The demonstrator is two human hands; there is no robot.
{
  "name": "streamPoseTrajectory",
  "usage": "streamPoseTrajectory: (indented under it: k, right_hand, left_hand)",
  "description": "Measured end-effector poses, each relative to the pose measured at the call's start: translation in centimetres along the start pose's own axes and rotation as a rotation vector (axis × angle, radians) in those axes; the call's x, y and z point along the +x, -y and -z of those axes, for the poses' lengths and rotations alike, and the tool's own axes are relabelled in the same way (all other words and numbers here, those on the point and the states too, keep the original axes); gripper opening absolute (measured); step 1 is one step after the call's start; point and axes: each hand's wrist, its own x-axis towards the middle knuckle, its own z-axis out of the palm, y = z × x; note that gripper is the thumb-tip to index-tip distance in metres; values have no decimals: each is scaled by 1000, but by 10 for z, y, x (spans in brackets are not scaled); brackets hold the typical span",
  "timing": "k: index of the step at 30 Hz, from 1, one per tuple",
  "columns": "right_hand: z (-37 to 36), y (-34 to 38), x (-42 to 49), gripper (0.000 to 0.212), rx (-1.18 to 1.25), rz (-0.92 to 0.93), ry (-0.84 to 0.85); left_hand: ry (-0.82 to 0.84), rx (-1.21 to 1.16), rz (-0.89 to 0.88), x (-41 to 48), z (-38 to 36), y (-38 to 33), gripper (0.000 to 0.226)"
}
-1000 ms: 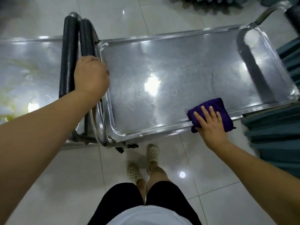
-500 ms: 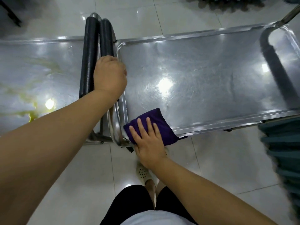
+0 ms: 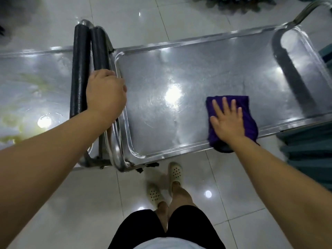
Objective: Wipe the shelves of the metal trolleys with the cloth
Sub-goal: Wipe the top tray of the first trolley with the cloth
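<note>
1. A person stands over two metal trolleys that sit side by side on a shiny tiled floor.
2. The purple cloth lies on the top shelf of the right trolley, in its right half and close to the front rim. The cloth's near end hangs a little over that rim.
3. The right hand lies flat on the cloth with its fingers straight and spread wide, pressing it down on the metal.
4. The left hand is wrapped round the black handle at the left end of this trolley, with its fingers curled over the bar.
5. The left trolley has its own black handle (just beside the first one). Its shelf has yellow-green smears on it.
6. The person's two pale shoes stand on the floor just in front of the right trolley.
</note>
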Motion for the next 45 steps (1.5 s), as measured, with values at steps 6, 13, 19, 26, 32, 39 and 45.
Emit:
streamPoseTrajectory:
  k: [6, 13, 19, 26, 32, 39, 45]
  right_hand:
    - [4, 8, 13, 60, 94, -237, 12]
    - [-10, 134, -1, 60, 24, 37, -70]
    - [-17, 231, -23, 60, 17, 388, -52]
    - [-6, 190, 19, 61, -4, 528, -48]
    - [18, 96, 83, 62, 4, 263, -77]
    - [40, 4, 130, 59, 21, 15, -69]
    - [30, 83, 110, 62, 98, -99, -69]
  left_hand:
    - [-12, -18, 2, 5, -6, 6, 19]
    - [-23, -64, 44, 5, -6, 6, 19]
    - [-31, -41, 64, 5, -6, 6, 20]
    - [-8, 107, -11, 7, -4, 2, 8]
    - [6, 62, 2, 8, -2, -1, 14]
    - [21, -16, 32, 8, -1, -2, 12]
    - [-13, -61, 64, 11, -4, 4, 11]
